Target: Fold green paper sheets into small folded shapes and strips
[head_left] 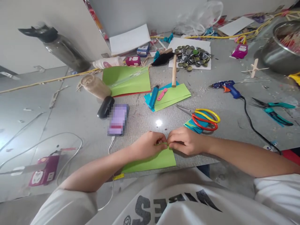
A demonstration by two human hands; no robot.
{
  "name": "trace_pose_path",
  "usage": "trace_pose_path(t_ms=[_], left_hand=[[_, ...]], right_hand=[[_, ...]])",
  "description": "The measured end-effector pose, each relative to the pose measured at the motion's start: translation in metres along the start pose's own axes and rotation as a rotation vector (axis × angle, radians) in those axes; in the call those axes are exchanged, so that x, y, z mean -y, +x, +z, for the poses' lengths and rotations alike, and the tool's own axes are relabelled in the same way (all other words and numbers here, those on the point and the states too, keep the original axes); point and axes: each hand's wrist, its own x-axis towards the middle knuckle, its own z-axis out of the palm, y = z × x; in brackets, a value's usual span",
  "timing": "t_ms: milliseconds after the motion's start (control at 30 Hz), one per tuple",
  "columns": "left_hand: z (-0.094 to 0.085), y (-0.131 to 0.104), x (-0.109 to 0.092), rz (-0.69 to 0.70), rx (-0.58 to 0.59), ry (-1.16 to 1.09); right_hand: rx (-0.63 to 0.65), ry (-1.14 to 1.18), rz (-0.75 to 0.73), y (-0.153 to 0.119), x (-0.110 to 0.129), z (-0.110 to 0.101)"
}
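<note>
A green paper sheet [150,162] lies at the table's front edge, below my hands. My left hand [150,143] pinches the sheet's upper right corner between thumb and fingers. Close beside it, my right hand [184,140] is closed at the same corner, its fingertips nearly touching the left ones. Just beyond my right hand, scissors [206,120] with red and yellow handles rest on small blue and green paper pieces [197,126]. Farther back, a blue cutter [153,97] and a pink piece [162,94] lie on green and blue strips [177,97].
Left of centre are a phone [118,120] with a white cable and a black case [106,107]. A glue gun [226,87], pliers [273,109] and a metal pot [281,50] stand right. Bottle caps [192,56] and green sheets [126,78] lie behind.
</note>
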Motion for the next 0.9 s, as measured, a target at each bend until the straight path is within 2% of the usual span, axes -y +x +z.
trace_pose_path(t_ms=[133, 167, 233, 367, 533, 700, 900], left_hand=[[0.004, 0.000, -0.001, -0.020, -0.060, 0.137], [0.004, 0.000, -0.001, -0.020, -0.068, 0.169], [0.003, 0.000, -0.002, -0.020, -0.080, 0.210], [0.002, 0.001, -0.001, -0.010, -0.091, 0.185], [0.003, 0.003, 0.003, 0.016, -0.096, 0.099], [0.002, 0.003, 0.007, 0.048, -0.057, 0.001], [0.003, 0.003, 0.007, 0.064, -0.052, 0.039]], right_hand=[[-0.010, 0.312, 0.501, 0.009, 0.010, -0.003], [-0.001, 0.368, 0.599, 0.012, 0.012, -0.004], [0.013, 0.410, 0.680, 0.016, 0.014, -0.007], [0.030, 0.309, 0.630, 0.018, 0.013, -0.006], [0.139, 0.171, 0.603, 0.014, 0.012, -0.002], [0.183, 0.014, 0.394, 0.008, 0.012, 0.000], [0.202, -0.284, 0.193, 0.000, 0.007, 0.005]])
